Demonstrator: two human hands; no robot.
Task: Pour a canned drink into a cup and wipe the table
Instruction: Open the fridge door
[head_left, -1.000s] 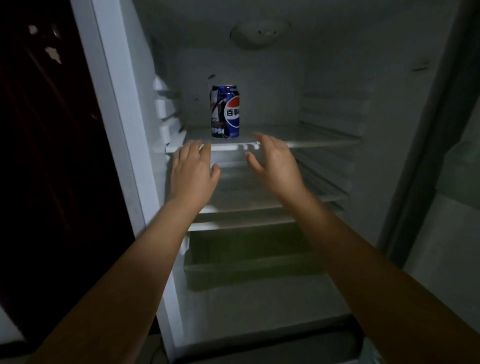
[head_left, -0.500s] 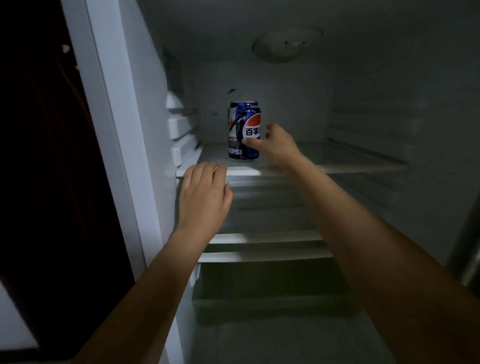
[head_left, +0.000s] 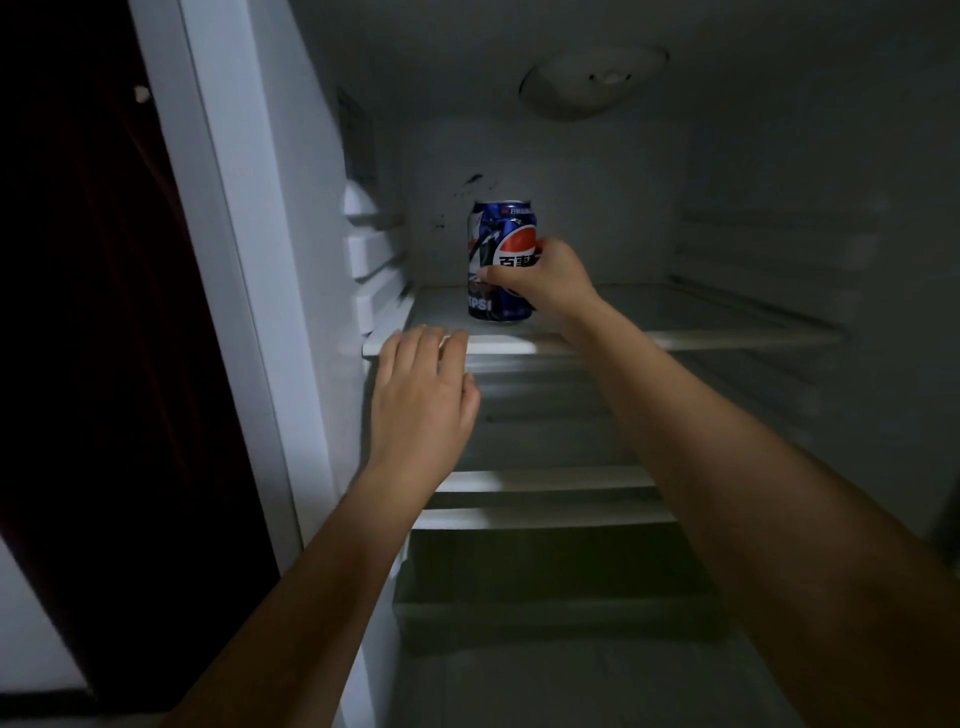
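A blue Pepsi can (head_left: 496, 234) stands upright on the top shelf (head_left: 675, 319) of an open, dim fridge. My right hand (head_left: 545, 283) is wrapped around the can's right side, thumb across its front, fingers behind it. The can's base still rests on the shelf. My left hand (head_left: 421, 400) hovers just below the shelf's front edge, fingers loosely apart and fingertips at the rim, holding nothing. No cup or cloth is in view.
Two lower shelves (head_left: 545, 483) and a dark drawer (head_left: 545, 597) sit below. The fridge's left wall (head_left: 291, 260) with shelf rails is close to my left hand. A round lamp housing (head_left: 587, 78) is on the ceiling. A dark door (head_left: 93, 364) fills the left.
My right hand has reached onto the top shelf and closed around the can. My left hand rose slightly towards the shelf edge. The view moved closer to the fridge.
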